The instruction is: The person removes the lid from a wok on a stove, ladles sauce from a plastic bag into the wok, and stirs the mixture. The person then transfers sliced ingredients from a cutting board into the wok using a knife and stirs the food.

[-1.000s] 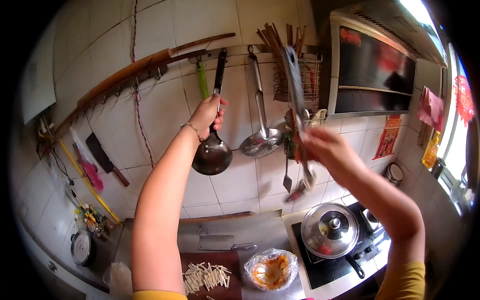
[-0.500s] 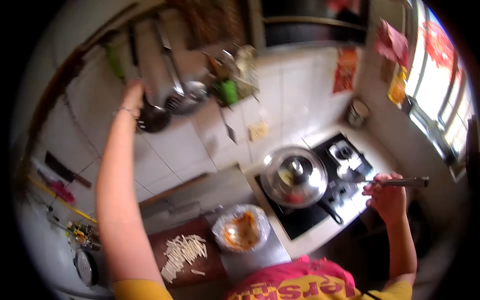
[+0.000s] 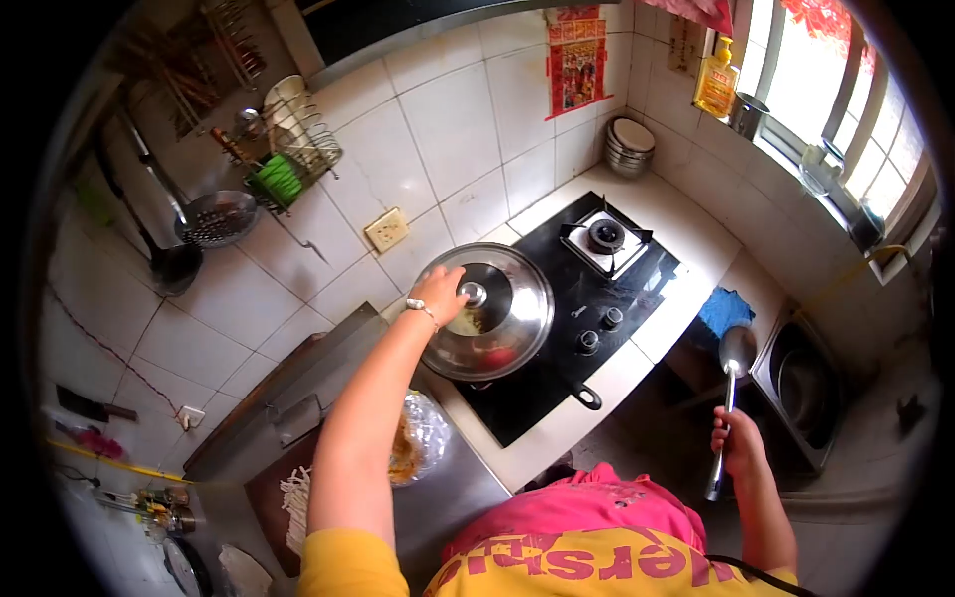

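Observation:
My left hand (image 3: 438, 297) is over the glass lid (image 3: 522, 323), its fingers parted beside the lid's metal knob (image 3: 474, 295). I cannot make out a closed grip on the knob. The lid covers a pan with a black handle (image 3: 585, 396) on the left side of the black gas stove (image 3: 622, 289). Something red shows blurred through the glass. Off to the right, my right hand (image 3: 738, 443) is closed round the handle of a metal cooking spoon (image 3: 736, 353), its rounded head pointing away from me.
A plastic-lined bowl (image 3: 426, 438) and pale strips (image 3: 296, 502) on a cutting board lie left of the stove, partly behind my left arm. A skimmer (image 3: 219, 217) and a black ladle (image 3: 177, 267) hang on the wall. A blue cloth (image 3: 726, 310) lies right of the stove.
My left hand has left the hanging ladle on the wall and come to the lid's knob. My right hand has moved away from the stove with the spoon, now turned lengthwise. The view has shifted right.

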`<state>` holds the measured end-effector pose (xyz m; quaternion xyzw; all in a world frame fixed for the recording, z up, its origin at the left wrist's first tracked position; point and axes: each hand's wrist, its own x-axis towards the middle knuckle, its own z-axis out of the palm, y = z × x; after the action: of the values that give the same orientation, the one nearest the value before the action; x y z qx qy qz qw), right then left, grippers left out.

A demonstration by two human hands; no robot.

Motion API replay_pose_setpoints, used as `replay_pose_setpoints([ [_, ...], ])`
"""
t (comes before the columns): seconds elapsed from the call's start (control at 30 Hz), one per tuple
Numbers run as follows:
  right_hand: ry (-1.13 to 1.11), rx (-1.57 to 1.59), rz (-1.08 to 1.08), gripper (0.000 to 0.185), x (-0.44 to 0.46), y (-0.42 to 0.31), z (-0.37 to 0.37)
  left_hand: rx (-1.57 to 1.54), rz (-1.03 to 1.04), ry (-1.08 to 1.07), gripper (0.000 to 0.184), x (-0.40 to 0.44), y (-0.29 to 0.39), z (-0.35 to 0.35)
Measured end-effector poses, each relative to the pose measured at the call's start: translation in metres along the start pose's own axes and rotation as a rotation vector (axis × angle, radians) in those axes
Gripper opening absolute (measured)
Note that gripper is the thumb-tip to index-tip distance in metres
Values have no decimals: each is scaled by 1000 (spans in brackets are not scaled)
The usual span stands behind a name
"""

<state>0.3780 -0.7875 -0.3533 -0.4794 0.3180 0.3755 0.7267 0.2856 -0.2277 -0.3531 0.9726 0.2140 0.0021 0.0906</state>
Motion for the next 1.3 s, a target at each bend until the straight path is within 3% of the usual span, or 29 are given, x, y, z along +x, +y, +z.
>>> replay_pose_setpoints([
  [0.03, 11, 1, -3, 4, -4, -8, -7, -26, -34, -26, 49, 8, 1, 19],
  [0.1, -90, -42, -212, 5, -21, -20, -17, -67, -108, -74, 51, 17, -1, 38],
  [0.2, 33, -17, -429, 25, -74, -22, 17, -114, -136, -23, 53, 29, -9, 55],
  [0.27, -66, -149, -267, 33, -62, -13, -22, -122, -107, 19, 54, 29, -6, 58],
  [0.37, 142, -274, -307, 28, -64, 19, -62, -128, -172, 93, 44, 39, -5, 66],
  [0.43, 195, -344, -312, 19, -70, 26, -85, -70, -81, 114, 36, 43, -12, 68],
  [0.57, 307, -433, -368, 15, -67, 16, -112, -60, 42, 227, 29, 15, 54, 9],
  [0.63, 295, -409, -471, 15, -53, 7, -113, -86, 252, 310, 33, 18, 89, -4],
  [0.7, 210, -410, -497, 15, -29, -4, -112, -96, 249, 153, 31, 19, 152, -31],
  [0.77, 140, -404, -483, 15, -9, -20, -110, -162, 466, 278, 35, 41, 202, -12],
  [0.87, 94, -353, -394, 16, 10, -51, -114, -191, 506, 267, 21, 72, 296, 35],
  [0.93, 107, -351, -389, 15, 20, -77, -124, -195, 519, 245, 22, 102, 353, 87],
  [1.03, 141, -325, -420, 14, 36, -120, -153, -130, 475, 25, 27, 135, 429, 132],
  [1.3, 269, -380, -362, 12, 53, -180, -195, -180, 390, -138, 29, 197, 502, 228],
])
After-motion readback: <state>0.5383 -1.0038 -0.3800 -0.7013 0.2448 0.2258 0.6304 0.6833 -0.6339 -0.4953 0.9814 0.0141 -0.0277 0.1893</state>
